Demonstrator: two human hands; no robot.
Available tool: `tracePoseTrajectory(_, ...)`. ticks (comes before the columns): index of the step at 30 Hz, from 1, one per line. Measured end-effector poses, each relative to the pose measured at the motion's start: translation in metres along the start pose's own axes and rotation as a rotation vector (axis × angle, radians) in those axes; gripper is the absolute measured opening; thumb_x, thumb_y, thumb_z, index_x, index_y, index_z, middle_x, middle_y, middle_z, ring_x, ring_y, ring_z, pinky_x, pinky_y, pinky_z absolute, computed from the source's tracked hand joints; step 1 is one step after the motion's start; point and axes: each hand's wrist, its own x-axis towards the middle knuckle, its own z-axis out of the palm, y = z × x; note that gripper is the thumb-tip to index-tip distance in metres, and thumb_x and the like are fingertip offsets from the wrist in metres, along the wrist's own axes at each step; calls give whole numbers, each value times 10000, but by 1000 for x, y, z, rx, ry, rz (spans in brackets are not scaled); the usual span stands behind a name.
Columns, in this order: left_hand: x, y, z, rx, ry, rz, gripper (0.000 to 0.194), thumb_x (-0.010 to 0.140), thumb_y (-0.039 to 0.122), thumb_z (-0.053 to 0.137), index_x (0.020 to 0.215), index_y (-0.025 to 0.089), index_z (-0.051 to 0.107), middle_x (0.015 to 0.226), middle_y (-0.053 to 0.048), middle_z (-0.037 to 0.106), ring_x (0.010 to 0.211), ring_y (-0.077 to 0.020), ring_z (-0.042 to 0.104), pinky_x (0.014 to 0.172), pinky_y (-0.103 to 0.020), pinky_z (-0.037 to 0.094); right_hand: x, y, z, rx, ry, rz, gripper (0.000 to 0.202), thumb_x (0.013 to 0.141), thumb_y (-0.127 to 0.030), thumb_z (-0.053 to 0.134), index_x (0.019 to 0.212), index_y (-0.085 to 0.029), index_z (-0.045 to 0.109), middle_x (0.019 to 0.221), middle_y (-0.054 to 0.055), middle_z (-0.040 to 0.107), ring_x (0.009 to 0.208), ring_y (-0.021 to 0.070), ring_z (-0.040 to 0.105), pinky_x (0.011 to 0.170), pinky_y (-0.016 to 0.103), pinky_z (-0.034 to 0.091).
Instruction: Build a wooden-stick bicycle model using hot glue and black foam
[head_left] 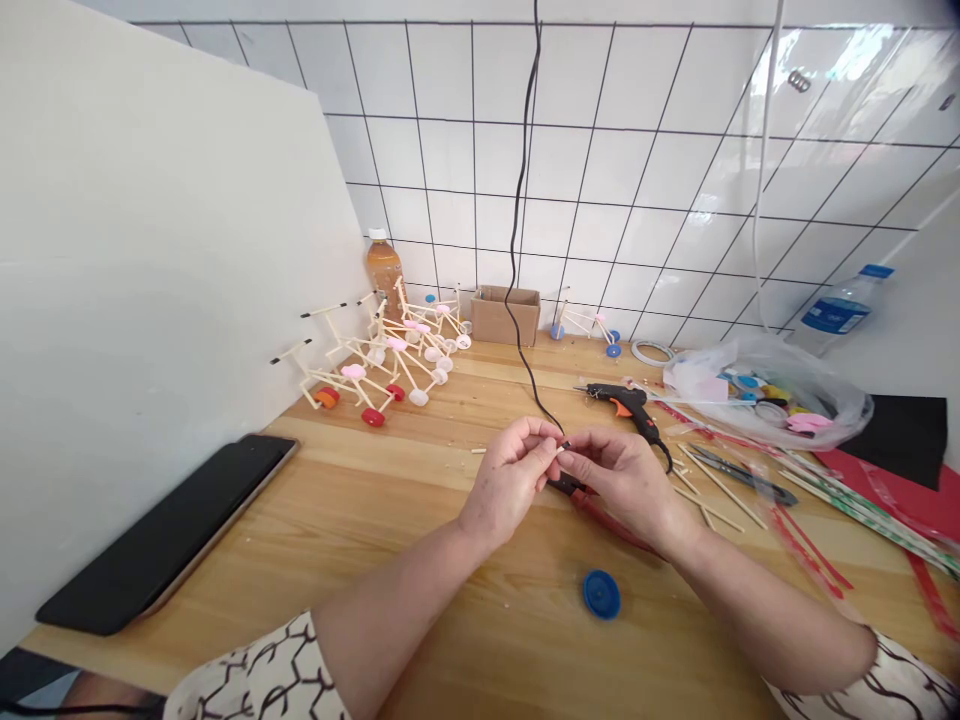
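Observation:
Both hands meet at the middle of the wooden table. My left hand (510,478) pinches a small pale stick piece (560,451) between thumb and fingers. Against its dark end, my right hand (626,482) closes thumb and forefinger on a small black piece (567,444). The fingertips of the two hands nearly touch. Beneath my right hand lie pliers with red handles (611,522), partly hidden by it. A blue bottle cap (601,594) rests on the table nearer to me.
Small stick models with cap wheels (354,372) stand at the back left, near a bottle (385,270) and a cardboard box (505,316). On the right are a glue gun (628,402), loose sticks (724,485), a knife (742,474) and a plastic bag (765,385). A tablet (172,525) lies left.

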Motion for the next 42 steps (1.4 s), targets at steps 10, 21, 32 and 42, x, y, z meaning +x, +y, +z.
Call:
tracePoseTrajectory(10,9,5,-6,-173,63,-156,139,717,264,575,757,137,538,470,45,456,374,-23,273,383,-175,114,2,-13,-8,84,75,91,282,792,-311,446,554,-194,349,511,-70,293,435,62,213,396,206,172)
tracePoseTrajectory(21,12,1,-9,-244,7,-191,211,685,325,633,700,123,574,480,37,460,384,-22,285,380,-174,117,7,3,-12,-69,120,42,462,806,-515,451,485,-190,383,413,-71,296,401,60,216,410,233,172)
tracePoseTrajectory(32,11,-2,-9,-202,18,-195,222,683,319,639,674,101,601,479,38,448,377,-14,275,374,-172,117,2,2,2,77,74,13,175,689,-334,647,750,-170,634,618,1,616,545,111,517,498,236,374)
tracePoseTrajectory(42,9,0,-7,-160,29,-191,175,732,318,569,744,149,525,456,30,499,358,-34,295,384,-193,95,2,0,1,16,72,40,237,732,-388,615,743,-151,615,676,16,634,548,103,512,475,226,361)
